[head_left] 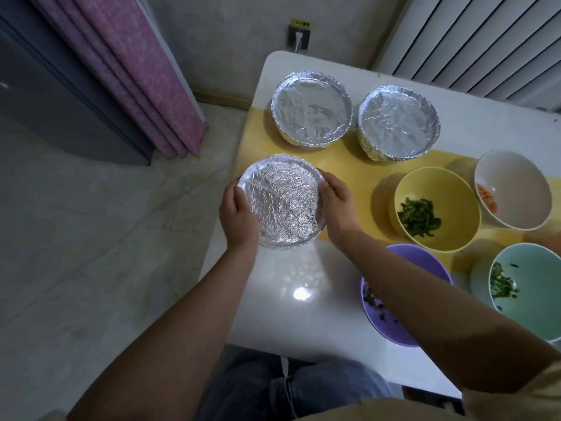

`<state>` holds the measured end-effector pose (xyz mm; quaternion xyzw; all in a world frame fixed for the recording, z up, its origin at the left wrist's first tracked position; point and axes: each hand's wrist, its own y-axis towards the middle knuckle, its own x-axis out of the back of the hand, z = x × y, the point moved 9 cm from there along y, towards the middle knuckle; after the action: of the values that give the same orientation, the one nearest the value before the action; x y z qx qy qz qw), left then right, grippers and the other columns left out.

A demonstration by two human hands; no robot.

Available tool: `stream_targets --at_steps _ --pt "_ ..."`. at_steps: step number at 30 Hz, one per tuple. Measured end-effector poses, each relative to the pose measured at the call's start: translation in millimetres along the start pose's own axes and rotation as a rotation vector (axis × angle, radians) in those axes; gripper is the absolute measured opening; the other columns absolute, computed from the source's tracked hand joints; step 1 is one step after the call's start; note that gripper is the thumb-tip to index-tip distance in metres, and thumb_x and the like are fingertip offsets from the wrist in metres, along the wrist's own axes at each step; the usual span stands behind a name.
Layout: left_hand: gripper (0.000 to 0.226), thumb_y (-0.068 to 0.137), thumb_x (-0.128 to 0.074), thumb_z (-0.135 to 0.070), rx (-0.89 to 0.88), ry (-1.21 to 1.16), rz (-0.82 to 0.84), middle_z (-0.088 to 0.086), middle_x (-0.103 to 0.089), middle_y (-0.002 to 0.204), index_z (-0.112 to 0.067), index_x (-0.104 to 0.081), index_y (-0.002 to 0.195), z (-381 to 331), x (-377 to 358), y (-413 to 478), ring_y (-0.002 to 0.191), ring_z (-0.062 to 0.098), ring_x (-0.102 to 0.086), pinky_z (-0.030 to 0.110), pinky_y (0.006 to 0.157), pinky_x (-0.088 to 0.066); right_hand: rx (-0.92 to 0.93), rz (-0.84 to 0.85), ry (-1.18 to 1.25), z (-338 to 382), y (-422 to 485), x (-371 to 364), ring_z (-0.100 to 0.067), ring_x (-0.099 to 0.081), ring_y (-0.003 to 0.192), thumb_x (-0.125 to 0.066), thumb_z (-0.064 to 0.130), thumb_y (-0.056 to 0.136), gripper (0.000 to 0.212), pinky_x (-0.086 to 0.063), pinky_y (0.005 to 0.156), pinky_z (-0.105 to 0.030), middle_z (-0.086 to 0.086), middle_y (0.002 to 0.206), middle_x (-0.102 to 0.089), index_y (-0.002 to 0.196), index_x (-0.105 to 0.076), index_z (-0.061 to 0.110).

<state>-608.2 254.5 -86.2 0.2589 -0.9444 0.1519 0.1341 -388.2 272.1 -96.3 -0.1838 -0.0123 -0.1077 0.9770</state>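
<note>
Hands: the left hand [238, 217] grips the left rim of the foil-covered dish [282, 202] and the right hand [335, 208] grips its right rim, with the fingers of both curled over the edge.
Dish place: near the left edge of the table [303, 314], half on the yellow band [252, 138] and half on the white part. I cannot tell if it rests on the surface or is a little lifted.
Surface: a white glossy table with rounded corners. A lamp reflects on it as a bright spot, just in front of the dish.
Behind the dish: two more foil-wrapped dishes side by side, the left one [311, 109] and the right one [398, 123], close together.
Bowls at right: a yellow bowl [455, 192] with green strips, a white bowl [516, 186] with some orange pieces, a teal bowl [534, 278] with chopped greens, and a purple bowl [425, 259] partly hidden under the right forearm.
Room: a pale grey floor [91, 238], a pink curtain [136, 71] that hangs down to it, and a dark cabinet [45, 101] beside the curtain.
Wall: a socket [299, 38] with a white plug and a yellow label above it, and a white radiator [485, 41] behind the far side of the table.
</note>
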Motion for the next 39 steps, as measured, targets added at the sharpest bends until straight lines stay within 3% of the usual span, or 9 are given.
stream_targets --at_steps 5,10,15,18,20,25,30,34,39 --pt "0.030 0.102 -0.038 -0.008 -0.020 0.039 0.083 0.007 -0.058 0.094 0.005 -0.061 0.117 -16.8 -29.1 18.0 0.086 0.016 -0.049 0.022 0.073 -0.036 -0.094 -0.128 0.038 -4.5 10.9 22.1 -0.018 -0.062 0.104 -0.043 0.005 0.099 0.030 -0.048 0.099 -0.040 0.004 0.102 -0.069 0.111 -0.065 0.020" --pt "0.030 0.102 -0.037 -0.010 0.025 0.061 0.123 0.017 -0.053 0.083 0.008 -0.060 0.108 -3.4 -40.4 26.0 0.077 0.016 -0.042 0.023 0.064 -0.034 -0.128 -0.208 0.036 -13.7 15.9 26.4 -0.020 -0.064 0.101 -0.048 0.008 0.098 0.023 -0.051 0.095 -0.042 -0.003 0.103 -0.069 0.110 -0.065 0.015" --pt "0.028 0.099 -0.039 -0.013 0.021 0.028 0.194 -0.005 -0.042 0.059 -0.016 -0.045 0.072 -6.8 -47.4 37.6 0.057 0.007 -0.034 0.033 0.064 -0.034 -0.112 -0.197 0.001 -13.7 18.3 25.5 -0.019 -0.062 0.104 -0.048 0.010 0.097 0.025 -0.051 0.095 -0.039 -0.004 0.110 -0.068 0.117 -0.062 0.013" --pt "0.022 0.100 -0.040 -0.012 0.004 0.112 0.231 0.017 -0.058 0.080 0.000 -0.056 0.091 -12.5 -48.3 42.0 0.070 0.021 -0.049 0.030 0.068 -0.033 -0.119 -0.163 -0.052 -14.5 18.5 23.8 -0.020 -0.061 0.108 -0.048 0.010 0.097 0.029 -0.050 0.098 -0.041 -0.003 0.115 -0.067 0.122 -0.061 0.012" --pt "0.031 0.099 -0.041 -0.014 0.012 0.218 0.268 0.020 -0.063 0.115 0.000 -0.057 0.122 -7.8 -45.1 42.1 0.104 0.033 -0.057 0.034 0.083 -0.042 -0.117 -0.138 -0.105 -10.3 16.6 24.6 -0.019 -0.061 0.109 -0.048 0.010 0.097 0.031 -0.049 0.099 -0.041 -0.004 0.118 -0.066 0.126 -0.059 0.011" --pt "0.048 0.089 -0.045 -0.017 -0.598 0.586 0.234 0.021 -0.049 0.141 -0.006 -0.055 0.134 -48.3 -32.3 4.7 0.132 0.039 -0.043 0.048 0.110 -0.034 -0.111 -0.214 -0.241 -5.2 2.7 38.7 -0.020 -0.059 0.114 -0.054 0.015 0.097 0.041 -0.047 0.100 -0.037 -0.006 0.131 -0.059 0.137 -0.050 0.009" --pt "0.043 0.089 -0.052 -0.034 -1.041 0.781 0.738 0.013 -0.049 0.145 -0.019 -0.062 0.129 -32.1 -66.3 -70.8 0.134 0.035 -0.045 0.055 0.110 -0.033 -0.166 -0.209 -0.251 -27.9 -9.1 25.8 -0.030 -0.070 0.084 -0.053 0.012 0.079 0.034 -0.057 0.076 -0.052 -0.011 0.093 -0.073 0.111 -0.067 0.008" --pt "0.036 0.073 -0.076 -0.014 -1.160 0.849 0.623 0.006 -0.066 0.112 -0.020 -0.071 0.108 -41.1 -58.7 -83.1 0.104 0.031 -0.061 0.041 0.088 -0.045 -0.222 -0.259 -0.191 -22.3 -22.8 21.3 -0.029 -0.069 0.081 -0.057 -0.003 0.080 0.040 -0.058 0.075 -0.051 -0.009 0.091 -0.070 0.118 -0.060 0.006" --pt "0.022 0.066 -0.079 -0.003 -1.293 0.898 0.554 0.005 -0.056 0.066 -0.014 -0.061 0.066 -56.1 -56.5 -87.8 0.067 0.028 -0.057 0.035 0.058 -0.042 -0.236 -0.301 -0.153 -36.1 -39.9 13.5 -0.031 -0.069 0.085 -0.062 -0.002 0.077 0.040 -0.058 0.077 -0.051 -0.012 0.099 -0.068 0.116 -0.057 0.007"
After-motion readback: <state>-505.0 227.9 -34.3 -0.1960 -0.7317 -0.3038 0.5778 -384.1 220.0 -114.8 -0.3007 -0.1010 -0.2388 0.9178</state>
